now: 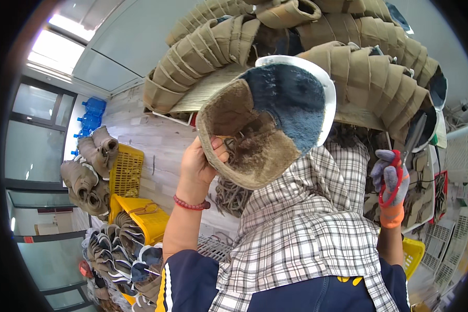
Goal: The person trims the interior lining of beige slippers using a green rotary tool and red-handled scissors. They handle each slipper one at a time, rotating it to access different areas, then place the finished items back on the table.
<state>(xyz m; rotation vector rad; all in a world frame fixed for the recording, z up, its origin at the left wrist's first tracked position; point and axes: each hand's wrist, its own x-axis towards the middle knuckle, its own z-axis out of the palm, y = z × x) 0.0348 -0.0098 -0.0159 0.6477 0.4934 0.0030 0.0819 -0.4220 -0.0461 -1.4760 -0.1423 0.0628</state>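
My left hand (198, 158) grips the edge of a fleece-lined boot upper (273, 150), fingers curled over its rim and into its opening. The upper's mouth is turned up toward me, showing brown pile on one side and dark blue lining on the other, with a white band along the far edge. On my right hand (392, 179) is a grey glove with an orange cuff. Its fingers are through the red handles of a pair of scissors (415, 134), whose blades point up and away from the upper.
Nested stacks of brown uppers (369, 73) lie on a bench (205, 92) ahead. To the left stand yellow crates (128, 169) and a pile of more uppers (122, 244). Blue water bottles (92, 115) are by the wall. A plaid apron (301, 223) covers my lap.
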